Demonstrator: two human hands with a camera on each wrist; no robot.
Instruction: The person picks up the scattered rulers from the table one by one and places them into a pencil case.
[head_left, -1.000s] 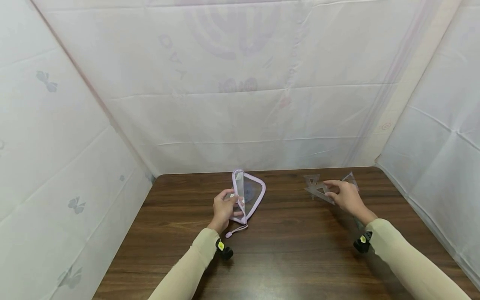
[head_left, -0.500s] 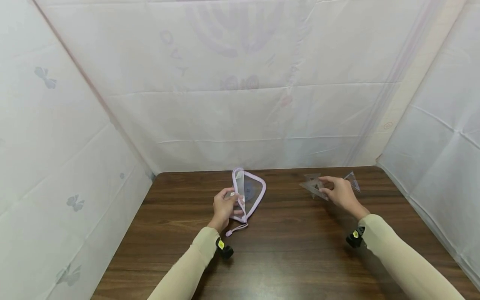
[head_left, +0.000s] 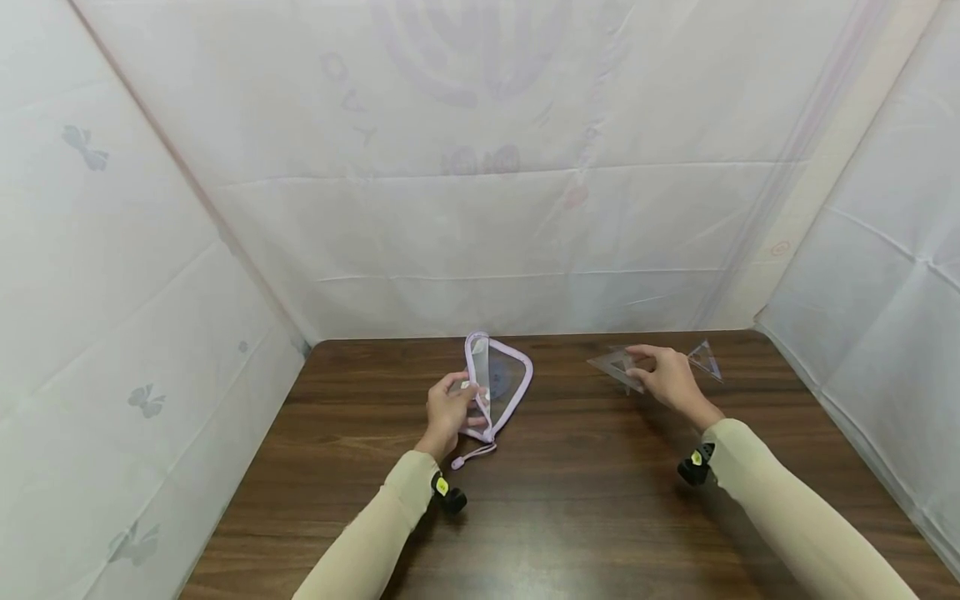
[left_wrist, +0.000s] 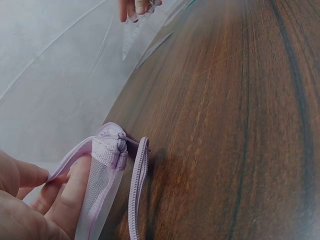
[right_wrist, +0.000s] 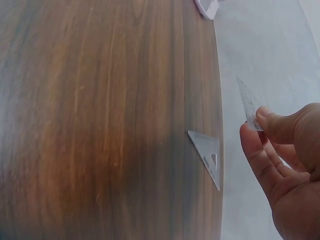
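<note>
Fingers and thumb of my left hand (head_left: pixel 446 412) grip the near-left side of a mesh zip pouch (head_left: pixel 516 403) with lilac trim, spreading its mouth. In the left wrist view the pouch's corner (left_wrist: pixel 110 150) and lilac cord loop (left_wrist: pixel 138 185) stand out beside the fingers. A bluish round patch shows through the mesh. My right hand (head_left: pixel 670 379) pinches a clear set square (right_wrist: pixel 248 102) between thumb and fingertips, raised over the table. Beneath it a second clear set square (right_wrist: pixel 206 152) lies flat near the far edge. Right of that hand lies a smaller bluish set square (head_left: pixel 706 362).
The dark wooden table (head_left: pixel 562 500) ends at its far edge just behind the pouch and set squares. White patterned sheets (head_left: pixel 465 225) hang behind it and at both sides. A small green-edged piece (left_wrist: pixel 189 4) shows at the top of the left wrist view.
My right hand has moved left, carrying its set square over the one lying on the table, and the bluish set square is more uncovered. My left hand keeps its grip on the pouch.
</note>
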